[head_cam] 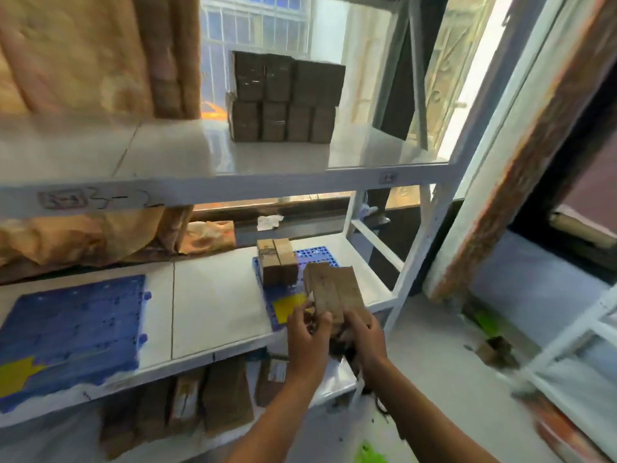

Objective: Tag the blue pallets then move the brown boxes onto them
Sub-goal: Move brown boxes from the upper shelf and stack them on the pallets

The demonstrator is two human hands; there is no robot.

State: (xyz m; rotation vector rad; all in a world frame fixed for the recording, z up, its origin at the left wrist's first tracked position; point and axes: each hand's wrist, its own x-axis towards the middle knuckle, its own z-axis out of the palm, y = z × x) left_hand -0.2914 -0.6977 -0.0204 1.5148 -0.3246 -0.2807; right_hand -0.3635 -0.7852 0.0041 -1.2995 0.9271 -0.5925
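Two blue pallets lie on the middle shelf: one at the left (70, 325) with a yellow tag (15, 374) at its near corner, one at the right (314, 257) with a yellow tag (287, 307). Two brown boxes (277, 265) stand together on the right pallet. Both my left hand (309, 339) and my right hand (365, 339) grip a bundle of brown boxes (335, 294), tilted, just above the right pallet's near edge. A stack of brown boxes (285, 98) sits on the upper shelf.
White metal shelving (213, 182) frames everything, with an upright post (417, 262) close to my right hand. More brown boxes (187, 406) stand on the bottom shelf. Orange-brown bags (83, 235) fill the back left. A wooden door frame (521, 162) rises at the right.
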